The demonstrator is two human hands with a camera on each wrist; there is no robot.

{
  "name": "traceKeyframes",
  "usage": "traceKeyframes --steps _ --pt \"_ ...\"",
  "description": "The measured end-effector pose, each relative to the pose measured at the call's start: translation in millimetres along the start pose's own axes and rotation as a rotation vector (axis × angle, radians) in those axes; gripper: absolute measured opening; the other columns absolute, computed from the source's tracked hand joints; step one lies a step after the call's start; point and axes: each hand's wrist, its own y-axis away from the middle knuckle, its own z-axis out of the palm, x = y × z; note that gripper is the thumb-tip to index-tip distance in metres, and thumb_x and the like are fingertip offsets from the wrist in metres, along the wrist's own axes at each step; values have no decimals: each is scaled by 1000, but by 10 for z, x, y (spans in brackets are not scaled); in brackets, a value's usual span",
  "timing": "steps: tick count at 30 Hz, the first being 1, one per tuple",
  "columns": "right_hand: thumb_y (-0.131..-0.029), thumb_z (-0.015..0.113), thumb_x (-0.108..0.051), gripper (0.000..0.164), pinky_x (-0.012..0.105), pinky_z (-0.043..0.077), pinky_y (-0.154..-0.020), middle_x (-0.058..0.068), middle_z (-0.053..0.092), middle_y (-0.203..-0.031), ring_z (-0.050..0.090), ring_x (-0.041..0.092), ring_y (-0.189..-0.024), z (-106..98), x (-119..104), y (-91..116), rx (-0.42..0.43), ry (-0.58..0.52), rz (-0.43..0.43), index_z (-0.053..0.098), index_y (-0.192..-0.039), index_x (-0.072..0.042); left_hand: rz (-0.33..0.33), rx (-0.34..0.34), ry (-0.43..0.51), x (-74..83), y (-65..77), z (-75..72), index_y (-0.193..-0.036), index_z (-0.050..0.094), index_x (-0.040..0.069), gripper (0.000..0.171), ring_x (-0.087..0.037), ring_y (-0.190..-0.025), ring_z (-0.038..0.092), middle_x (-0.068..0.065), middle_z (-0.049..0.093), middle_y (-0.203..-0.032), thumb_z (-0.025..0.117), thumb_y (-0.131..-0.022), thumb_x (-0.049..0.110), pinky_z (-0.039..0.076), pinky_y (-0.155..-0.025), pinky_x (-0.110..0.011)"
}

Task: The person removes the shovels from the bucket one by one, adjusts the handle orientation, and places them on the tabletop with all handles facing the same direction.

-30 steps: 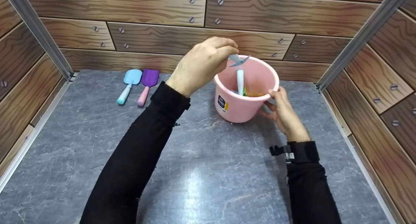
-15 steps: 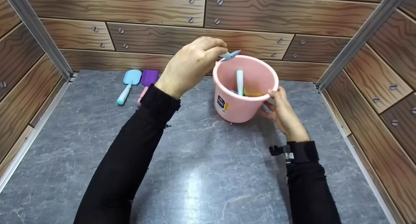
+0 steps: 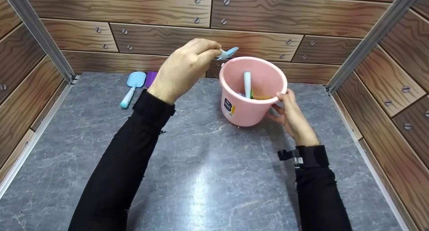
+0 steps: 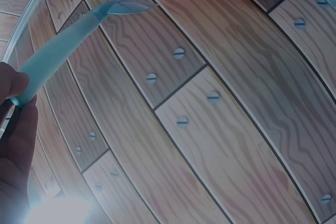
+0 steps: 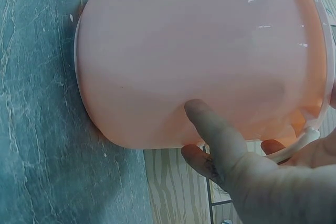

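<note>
My left hand (image 3: 186,68) pinches the handle end of a small blue trowel (image 3: 230,53), held in the air left of the bucket's rim. In the left wrist view the trowel's pale teal handle (image 4: 60,53) and thin blade show from the side. A pink bucket (image 3: 244,113) stands upright on the grey floor. Its rim is gripped at the right by my right hand (image 3: 296,115), with fingers against the outer wall, as the right wrist view also shows. Inside the bucket a pale blue handle (image 3: 247,85) sticks up beside an orange piece (image 3: 263,97) and a bit of green.
A blue shovel (image 3: 136,79) with a teal handle lies at the back left. Beside it a purple shovel (image 3: 151,78) is mostly hidden by my left wrist. Wood-patterned walls (image 3: 167,40) enclose the grey marbled surface (image 3: 201,150) at the back and sides.
My left hand has moved left, carrying the trowel from over the bucket's mouth to outside its left rim. The right hand and bucket have stayed in place.
</note>
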Motion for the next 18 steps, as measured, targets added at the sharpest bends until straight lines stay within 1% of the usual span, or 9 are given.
traceKeyframes --steps 2,5,8,10,14,18 --pt "-118 44 -38 71 59 53 -135 19 18 -174 35 47 -175 -4 7 -3 0 -4 2 14 -178 -15 -3 -7 -3 -16 33 -14 -134 82 -4 28 -34 -132 80 -18 84 -138 61 -116 -8 64 -124 -36" --pt "-118 44 -38 70 55 57 -132 18 19 -172 36 47 -174 -4 11 -4 2 -4 2 15 -178 -15 -10 -21 -10 -31 85 -46 -135 82 -4 28 -34 -133 80 -17 83 -138 59 -118 -3 64 -123 -37" --pt "-119 44 -38 68 51 60 -129 16 21 -170 37 46 -173 -3 8 -6 2 -1 2 16 -177 -15 -13 -33 -21 -47 143 -76 -136 82 -4 29 -34 -133 79 -17 83 -139 60 -119 -2 65 -122 -37" --pt "-119 44 -38 68 51 60 -129 15 21 -170 36 46 -173 -3 4 -7 1 2 3 16 -177 -16 -13 -39 -26 -58 182 -93 -136 82 -4 28 -34 -133 79 -17 83 -138 61 -118 -2 65 -121 -38" --pt "-119 44 -38 69 56 55 -133 15 20 -171 35 47 -174 -1 0 -9 2 3 6 15 -177 -17 -13 -53 -30 -87 254 -110 -136 83 -3 27 -35 -132 79 -17 83 -138 64 -116 -4 66 -120 -39" --pt "-118 44 -37 70 59 50 -137 16 20 -171 35 46 -174 4 -2 -7 5 0 7 14 -178 -16 -13 -66 -41 -125 329 -115 -136 83 -4 27 -35 -131 79 -18 83 -138 65 -115 -3 67 -119 -39"
